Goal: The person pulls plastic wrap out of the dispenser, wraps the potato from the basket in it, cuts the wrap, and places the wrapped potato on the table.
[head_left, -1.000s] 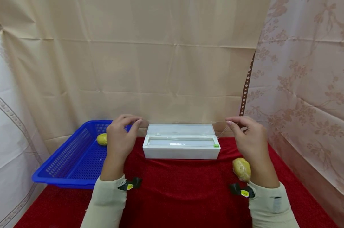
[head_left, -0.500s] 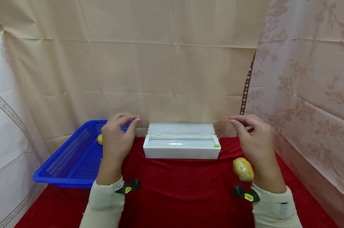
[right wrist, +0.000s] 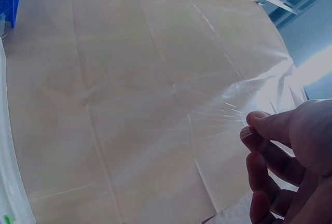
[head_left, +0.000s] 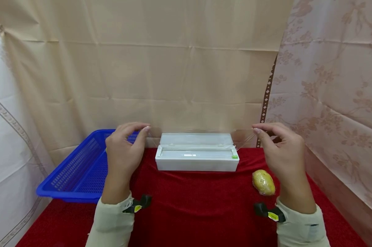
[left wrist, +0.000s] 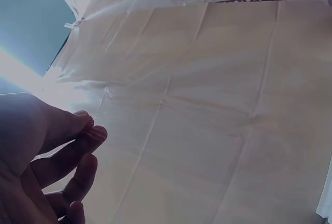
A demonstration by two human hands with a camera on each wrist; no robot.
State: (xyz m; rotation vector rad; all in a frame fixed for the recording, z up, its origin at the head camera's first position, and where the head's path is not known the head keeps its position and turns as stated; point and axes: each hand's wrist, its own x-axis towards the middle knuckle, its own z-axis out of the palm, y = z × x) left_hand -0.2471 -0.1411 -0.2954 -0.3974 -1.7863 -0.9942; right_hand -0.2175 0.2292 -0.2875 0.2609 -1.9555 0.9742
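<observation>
A sheet of clear cling film (head_left: 245, 138) is stretched between my two hands, above and behind the white cling film dispenser box (head_left: 196, 165). My left hand (head_left: 123, 151) pinches its left corner between thumb and forefinger. At the other corner, my right hand (head_left: 284, 152) holds the film the same way. Faint glints on the cling film (right wrist: 228, 112) show beside the right fingertips in the right wrist view. The box's translucent lid (head_left: 196, 139) stands raised at the back. Right of the box, near my right wrist, lies a yellow potato (head_left: 263, 182) wrapped in film.
A blue plastic basket (head_left: 65, 196) stands at the left, partly behind my left hand. Red cloth (head_left: 198, 209) covers the table. A beige curtain (head_left: 186, 75) hangs close behind the box, and a patterned one (head_left: 337, 96) hangs at the right.
Both hands have moved apart, left hand leftward and right hand rightward, drawing the film tauter. The yellow item in the basket has become almost wholly hidden behind the left hand.
</observation>
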